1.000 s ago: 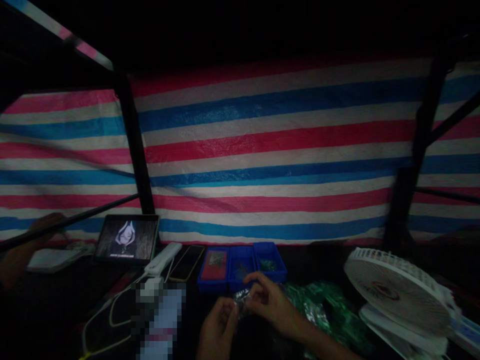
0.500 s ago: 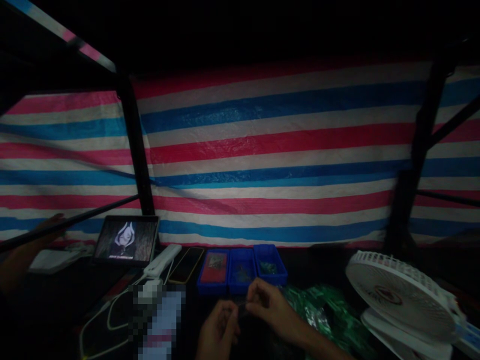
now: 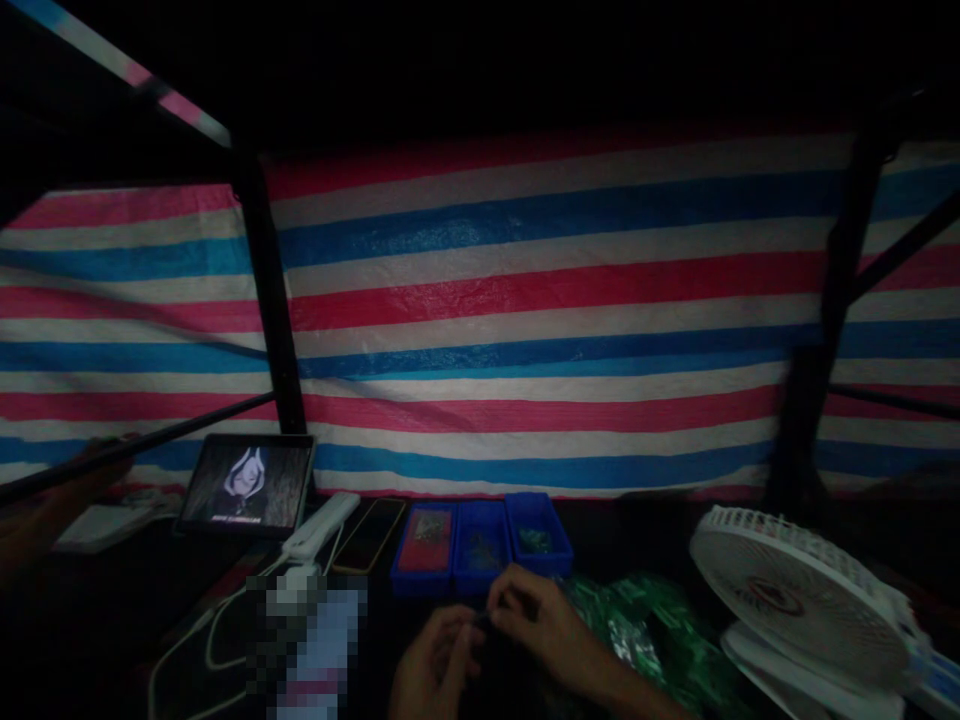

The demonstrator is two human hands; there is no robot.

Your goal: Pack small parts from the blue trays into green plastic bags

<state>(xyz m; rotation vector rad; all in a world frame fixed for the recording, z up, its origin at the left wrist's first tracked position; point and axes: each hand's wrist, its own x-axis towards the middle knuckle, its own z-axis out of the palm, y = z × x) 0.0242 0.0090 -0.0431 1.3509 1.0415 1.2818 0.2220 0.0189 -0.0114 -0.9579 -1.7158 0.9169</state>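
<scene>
My left hand (image 3: 439,660) and my right hand (image 3: 536,620) meet low in the middle of the view, both with fingers pinched together. Between their fingertips is a small, thin, dark piece (image 3: 481,618), too dim and tiny to name. Just beyond the hands stand three blue trays: the left tray (image 3: 422,588) with small metal bits on a red base, the middle tray (image 3: 484,585) with thin small pieces, and the right tray (image 3: 559,560) with small greenish pieces. Beside my right forearm lies a heap of green plastic packets (image 3: 667,640).
A white fan (image 3: 795,600) stands at right. To the left are a phone (image 3: 370,535), a white power strip (image 3: 322,525) with cables, and a lit tablet (image 3: 247,485). Another person's arm (image 3: 67,500) reaches in at far left. Striped sheeting (image 3: 525,300) hangs behind dark posts.
My hands stay pinched together at nearly the same spot, the right one slightly lower. The view has shifted a little. The other person's hand at far left has moved slightly.
</scene>
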